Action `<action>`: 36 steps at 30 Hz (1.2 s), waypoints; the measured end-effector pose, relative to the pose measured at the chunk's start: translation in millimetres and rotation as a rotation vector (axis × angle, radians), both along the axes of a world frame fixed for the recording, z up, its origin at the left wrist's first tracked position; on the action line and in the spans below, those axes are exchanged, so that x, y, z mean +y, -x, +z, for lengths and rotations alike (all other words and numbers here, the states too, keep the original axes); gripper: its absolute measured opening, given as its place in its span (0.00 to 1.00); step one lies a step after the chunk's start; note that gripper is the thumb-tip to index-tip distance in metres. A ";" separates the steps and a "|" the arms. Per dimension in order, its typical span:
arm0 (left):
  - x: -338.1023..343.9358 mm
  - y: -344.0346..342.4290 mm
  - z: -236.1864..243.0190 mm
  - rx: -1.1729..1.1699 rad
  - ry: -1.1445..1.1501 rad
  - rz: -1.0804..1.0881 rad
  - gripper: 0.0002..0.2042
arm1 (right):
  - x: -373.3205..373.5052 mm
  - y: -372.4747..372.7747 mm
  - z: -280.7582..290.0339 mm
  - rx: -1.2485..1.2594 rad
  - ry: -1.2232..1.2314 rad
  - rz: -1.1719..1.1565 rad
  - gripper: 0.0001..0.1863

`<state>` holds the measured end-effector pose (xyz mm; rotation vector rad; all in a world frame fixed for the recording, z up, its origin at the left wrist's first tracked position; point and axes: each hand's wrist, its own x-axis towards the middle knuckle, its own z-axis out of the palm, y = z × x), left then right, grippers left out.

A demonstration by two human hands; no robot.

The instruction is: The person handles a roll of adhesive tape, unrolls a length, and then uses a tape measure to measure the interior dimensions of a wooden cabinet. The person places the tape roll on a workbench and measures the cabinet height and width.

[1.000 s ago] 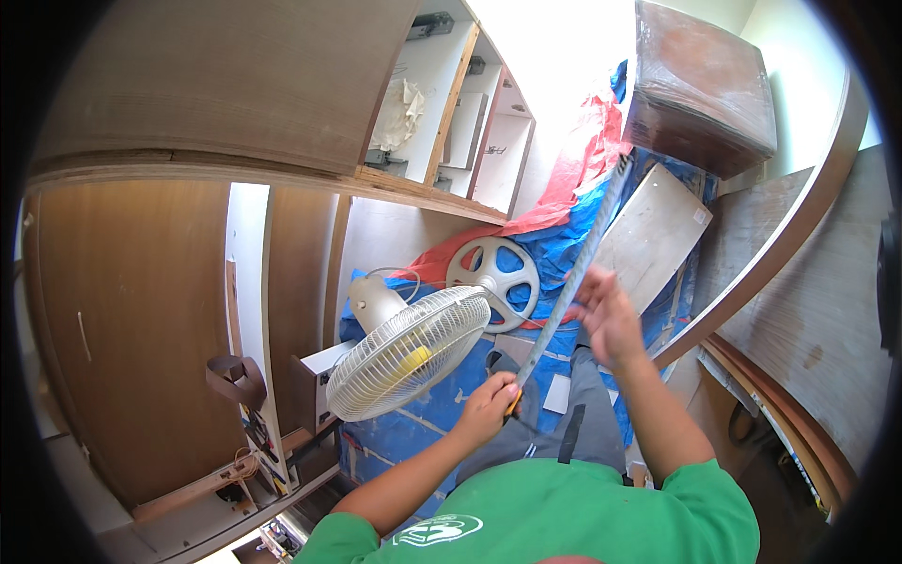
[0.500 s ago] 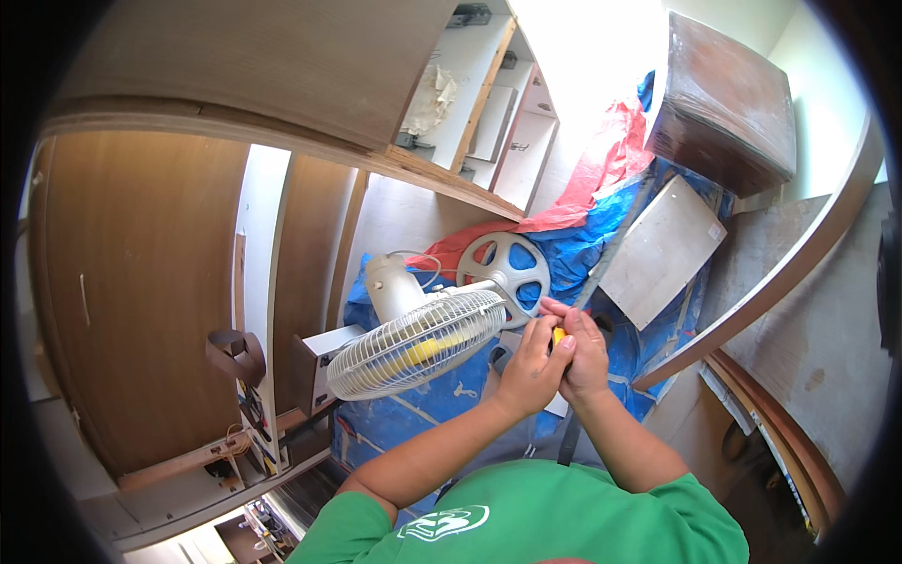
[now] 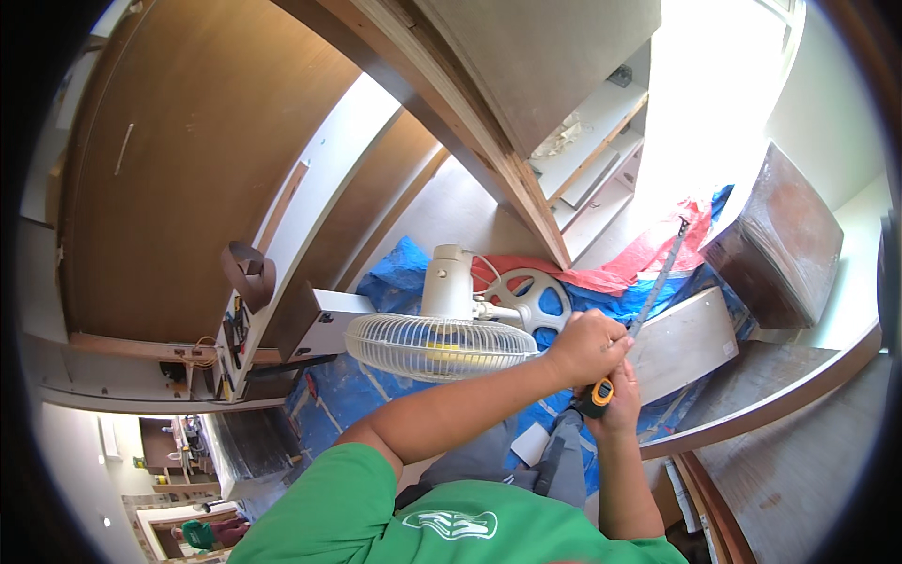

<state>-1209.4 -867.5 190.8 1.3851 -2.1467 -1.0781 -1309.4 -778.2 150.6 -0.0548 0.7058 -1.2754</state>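
Since half a second ago, the case of the tape measure [image 3: 599, 395] has come out from between my two clasped hands. It now sits in my right hand [image 3: 622, 406], fingers closed around it, while my left hand [image 3: 587, 348] has shifted just above, curled tight at the near end of the blade [image 3: 660, 282]. The blade slants up and away to the right, its tip over the red sheet [image 3: 620, 273] (whether it touches, I can't tell). Beside the blade lies a pale flat board [image 3: 686, 343]. The fan [image 3: 442, 352] stands just beyond my left forearm, a blue sheet [image 3: 352, 402] spreading below. Farther right is a brown wrapped box [image 3: 785, 240].
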 end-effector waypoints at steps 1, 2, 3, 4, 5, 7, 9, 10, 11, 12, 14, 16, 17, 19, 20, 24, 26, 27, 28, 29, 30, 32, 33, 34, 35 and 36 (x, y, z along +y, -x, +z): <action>-4.1 1.0 -3.0 0.000 0.008 -0.010 0.15 | 0.0 0.4 0.3 0.014 -0.042 -0.006 0.15; -9.5 2.2 -6.0 -0.008 0.018 -0.021 0.15 | 0.8 1.3 -0.3 0.054 -0.041 -0.005 0.14; -17.7 3.4 -8.9 0.012 0.015 0.030 0.15 | 1.7 2.6 -1.8 0.093 -0.041 -0.004 0.14; -28.0 4.8 -11.8 0.031 0.007 0.078 0.15 | 3.3 4.7 -3.6 0.114 -0.023 -0.011 0.13; -39.3 7.0 -15.3 0.051 0.027 0.119 0.15 | 3.9 6.0 -7.3 0.153 -0.037 0.059 0.13; -72.2 14.1 -21.0 0.086 0.032 0.177 0.16 | 8.4 3.8 -15.1 0.215 -0.045 0.114 0.13; -106.9 21.7 -21.4 0.076 -0.082 0.231 0.16 | 12.1 0.3 -24.0 0.257 -0.054 0.147 0.14; -118.9 25.7 -20.1 0.040 -0.010 0.231 0.17 | 11.0 0.0 -29.8 0.316 -0.050 0.149 0.13; -129.2 27.7 -17.3 -0.051 -0.016 0.174 0.18 | 7.7 -0.5 -36.6 0.357 -0.040 0.156 0.13; -138.0 27.2 -12.4 -0.147 -0.024 0.117 0.19 | 3.0 -1.3 -43.7 0.392 -0.066 0.167 0.13; -148.2 18.4 5.7 -0.269 0.368 0.001 0.20 | -13.9 1.3 -60.3 0.509 -0.014 0.141 0.14; -154.7 -4.5 41.3 -0.389 0.651 -0.131 0.22 | -41.2 7.4 -79.5 0.491 0.006 0.099 0.14; -161.6 -22.3 68.7 -0.333 0.821 -0.215 0.20 | -59.5 7.0 -90.1 0.513 0.023 0.054 0.14; -173.7 -61.7 138.5 -0.454 1.150 -0.312 0.17 | -95.9 3.2 -111.2 0.466 0.029 -0.017 0.14; -177.6 -78.4 177.1 -0.552 1.202 -0.318 0.16 | -116.5 -0.6 -121.6 0.382 0.032 -0.053 0.14; -186.9 -105.6 296.7 -0.940 1.559 -0.345 0.15 | -202.1 -17.6 -158.8 0.451 -0.004 -0.063 0.16; -198.6 -101.9 311.1 -1.041 1.633 -0.294 0.16 | -244.0 -31.5 -170.5 0.519 0.028 -0.114 0.14; -205.2 -99.6 309.4 -1.065 1.677 -0.260 0.16 | -255.9 -38.5 -174.2 0.489 -0.040 -0.119 0.13; -212.8 -97.9 305.1 -1.104 1.722 -0.211 0.17 | -262.8 -45.8 -176.5 0.527 0.008 -0.147 0.13; -220.8 -96.9 296.4 -1.215 1.821 -0.100 0.19 | -272.8 -52.6 -176.1 0.531 -0.018 -0.159 0.13; -227.5 -98.7 293.9 -1.215 1.848 -0.092 0.18 | -282.0 -58.5 -174.4 0.539 -0.042 -0.164 0.14; -235.7 -105.7 292.8 -1.201 1.903 -0.084 0.18 | -291.0 -65.9 -169.4 0.471 -0.069 -0.143 0.14; -239.0 -108.7 293.4 -1.173 1.897 -0.090 0.16 | -292.6 -68.8 -165.8 0.483 -0.077 -0.141 0.15; -241.4 -111.5 293.3 -1.191 1.896 -0.091 0.16 | -293.0 -71.0 -162.2 0.496 -0.082 -0.136 0.15; -243.0 -114.0 293.5 -1.185 1.902 -0.094 0.16 | -293.5 -72.0 -158.5 0.443 -0.111 -0.145 0.15; -243.8 -116.4 294.1 -1.179 1.910 -0.094 0.15 | -294.3 -72.9 -154.9 0.459 -0.113 -0.154 0.15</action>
